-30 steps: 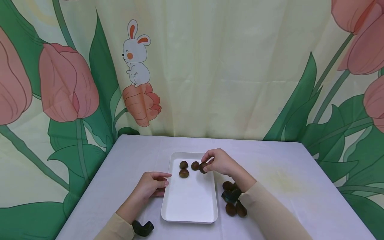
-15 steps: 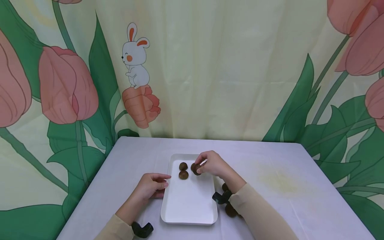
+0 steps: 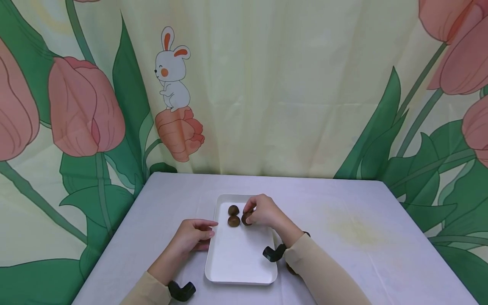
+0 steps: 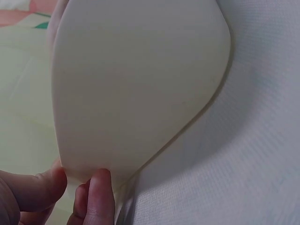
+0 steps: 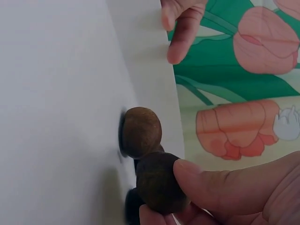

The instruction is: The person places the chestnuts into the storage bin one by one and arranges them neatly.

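A white rectangular tray lies on the cloth-covered table. Over its far part my right hand pinches a round brown chestnut between thumb and fingers. Two more chestnuts sit together on the tray to its left: a back chestnut and a front chestnut. Another on the tray is mostly hidden behind the held one. At the left rim, my left hand touches the tray with extended fingers. In the left wrist view its fingertips rest at the tray's outer wall.
Right of the tray, a chestnut shows partly from under the right sleeve. Black wrist mounts sit at the left wrist and the right wrist. A curtain printed with tulips and a rabbit hangs behind the table.
My right hand has moved left and slightly nearer with the chestnut, beside the left pair. The right sleeve now covers most of the chestnuts off the tray. My left hand stays put.
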`<state>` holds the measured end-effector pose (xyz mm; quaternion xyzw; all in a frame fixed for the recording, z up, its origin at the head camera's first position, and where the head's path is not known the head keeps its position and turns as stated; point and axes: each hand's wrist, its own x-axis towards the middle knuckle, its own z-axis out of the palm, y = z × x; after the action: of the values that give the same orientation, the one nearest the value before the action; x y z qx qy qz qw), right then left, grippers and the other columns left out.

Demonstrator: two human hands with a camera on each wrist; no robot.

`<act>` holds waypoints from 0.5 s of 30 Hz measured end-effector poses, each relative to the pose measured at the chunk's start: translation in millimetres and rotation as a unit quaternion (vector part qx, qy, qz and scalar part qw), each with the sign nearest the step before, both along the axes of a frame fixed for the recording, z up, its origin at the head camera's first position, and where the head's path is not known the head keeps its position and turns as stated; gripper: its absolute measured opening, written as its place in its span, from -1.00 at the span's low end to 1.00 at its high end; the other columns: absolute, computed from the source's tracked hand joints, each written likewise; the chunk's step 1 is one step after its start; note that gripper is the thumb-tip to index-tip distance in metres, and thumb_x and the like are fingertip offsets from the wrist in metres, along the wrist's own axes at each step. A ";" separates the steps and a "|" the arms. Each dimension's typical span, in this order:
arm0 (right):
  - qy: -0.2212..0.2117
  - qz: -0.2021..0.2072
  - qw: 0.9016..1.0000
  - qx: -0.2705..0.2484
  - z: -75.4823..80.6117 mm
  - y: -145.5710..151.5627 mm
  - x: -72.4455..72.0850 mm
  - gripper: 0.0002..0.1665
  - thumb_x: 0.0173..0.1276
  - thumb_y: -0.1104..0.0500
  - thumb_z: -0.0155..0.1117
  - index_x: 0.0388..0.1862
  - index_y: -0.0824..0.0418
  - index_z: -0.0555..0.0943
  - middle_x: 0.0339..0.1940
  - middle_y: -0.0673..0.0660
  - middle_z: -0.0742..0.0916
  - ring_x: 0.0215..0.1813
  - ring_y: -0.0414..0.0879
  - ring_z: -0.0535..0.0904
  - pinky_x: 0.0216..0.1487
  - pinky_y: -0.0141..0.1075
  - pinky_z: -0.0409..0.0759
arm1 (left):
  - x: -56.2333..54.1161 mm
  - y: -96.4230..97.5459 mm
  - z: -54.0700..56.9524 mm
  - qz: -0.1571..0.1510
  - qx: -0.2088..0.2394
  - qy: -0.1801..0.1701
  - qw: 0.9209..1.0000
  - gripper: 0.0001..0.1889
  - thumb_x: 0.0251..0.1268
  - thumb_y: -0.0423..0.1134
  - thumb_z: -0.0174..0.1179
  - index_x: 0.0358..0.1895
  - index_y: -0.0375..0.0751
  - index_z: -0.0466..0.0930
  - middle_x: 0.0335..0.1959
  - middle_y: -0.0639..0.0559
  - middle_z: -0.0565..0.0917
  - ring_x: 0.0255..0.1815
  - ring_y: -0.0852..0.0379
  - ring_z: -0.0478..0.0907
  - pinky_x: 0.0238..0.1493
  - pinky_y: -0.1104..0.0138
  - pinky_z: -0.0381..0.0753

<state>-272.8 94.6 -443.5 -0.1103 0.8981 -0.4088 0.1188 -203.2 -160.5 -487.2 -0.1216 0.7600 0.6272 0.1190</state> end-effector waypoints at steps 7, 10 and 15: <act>0.010 -0.004 1.000 0.027 -4.7 -2.0 -0.4 -0.69 -0.01 0.43 0.68 -0.33 0.15 0.78 -0.39 0.01 0.77 -0.26 -0.11 0.59 -0.16 -0.30 0.53 | -0.8 0.0 1.4 0.002 0.008 -0.004 1.000 -0.68 0.28 -0.46 0.49 0.09 -0.21 0.84 -0.16 -0.13 0.75 -0.33 0.08 0.76 -0.34 0.15 0.87; 0.016 -0.007 0.999 0.040 -6.3 -3.4 -0.7 -0.69 -0.01 0.41 0.70 -0.35 0.15 0.77 -0.40 0.00 0.76 -0.26 -0.11 0.59 -0.15 -0.30 0.53 | -1.0 -0.2 1.4 0.005 0.006 -0.004 1.000 -0.68 0.27 -0.46 0.49 0.09 -0.21 0.84 -0.17 -0.12 0.74 -0.32 0.09 0.77 -0.34 0.16 0.87; 0.028 -0.012 0.997 0.068 -9.6 -5.6 -1.2 -0.71 -0.02 0.40 0.72 -0.39 0.16 0.76 -0.36 0.00 0.77 -0.24 -0.09 0.57 -0.15 -0.29 0.54 | -1.0 0.1 0.7 0.005 0.009 -0.004 1.000 -0.68 0.27 -0.46 0.49 0.09 -0.21 0.84 -0.17 -0.12 0.73 -0.31 0.09 0.77 -0.34 0.15 0.87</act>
<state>-274.0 89.0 -453.1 -0.1028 0.9282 -0.3445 0.0961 -204.2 -160.4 -486.5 -0.1268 0.7531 0.6344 0.1195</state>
